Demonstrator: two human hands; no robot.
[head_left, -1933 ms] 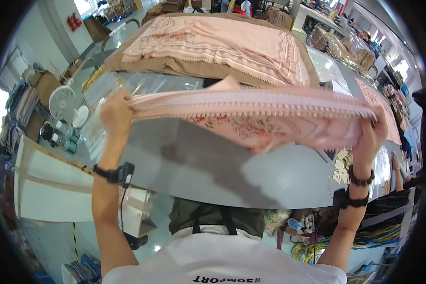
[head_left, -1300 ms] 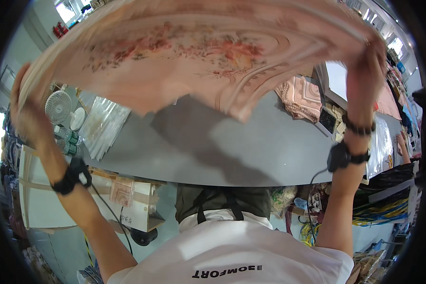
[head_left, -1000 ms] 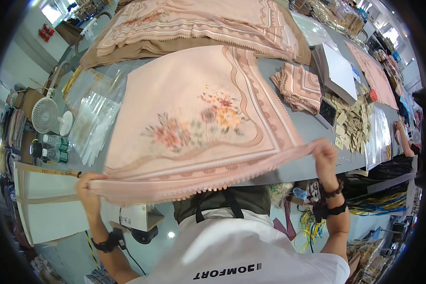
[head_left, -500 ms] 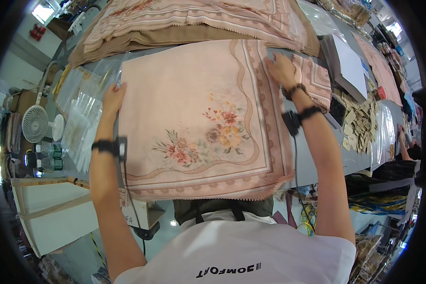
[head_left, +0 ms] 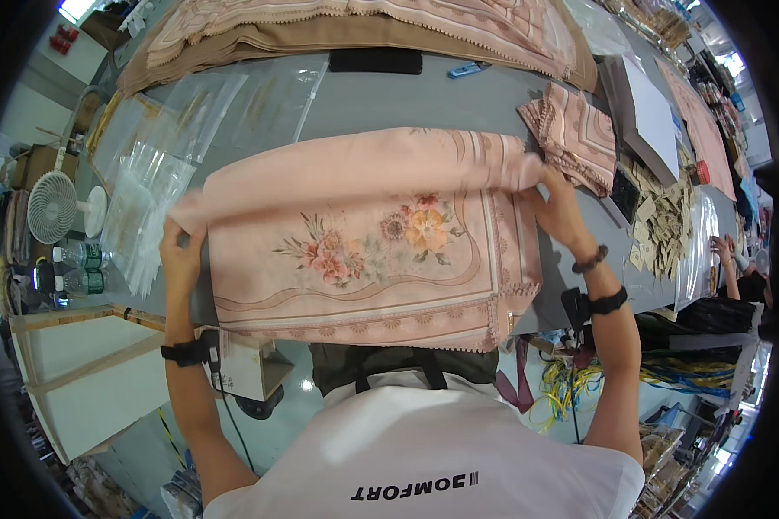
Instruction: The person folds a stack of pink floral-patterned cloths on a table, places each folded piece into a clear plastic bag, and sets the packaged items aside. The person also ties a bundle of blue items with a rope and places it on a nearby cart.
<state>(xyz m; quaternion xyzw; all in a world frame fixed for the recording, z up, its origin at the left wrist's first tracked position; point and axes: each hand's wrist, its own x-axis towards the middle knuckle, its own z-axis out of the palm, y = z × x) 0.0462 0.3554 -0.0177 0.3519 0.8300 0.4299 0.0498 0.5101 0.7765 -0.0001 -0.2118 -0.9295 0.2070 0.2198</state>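
A pale pink scarf (head_left: 355, 290) with a floral print and patterned border lies on the grey table before me. Its far edge is lifted and curls over toward me, slightly smeared by motion. My left hand (head_left: 182, 251) pinches the raised left corner, fingers closed. On the other side my right hand (head_left: 559, 209) grips the right end of that raised edge; part of its fingers is hidden by cloth. A small folded pink scarf (head_left: 569, 138) lies just beyond my right hand.
A tall stack of pink scarves (head_left: 389, 24) fills the far side. Clear plastic bags (head_left: 160, 164) lie at left, near a white fan (head_left: 54, 208) and plastic bottles (head_left: 78, 281). A blue cutter (head_left: 467, 70), white papers (head_left: 649, 121) and piled beige tags (head_left: 662, 212) lie beyond and right.
Both hands have drawn the scarf's far edge up and toward me, bending it over. The blue cutter and a black flat object behind it now show.
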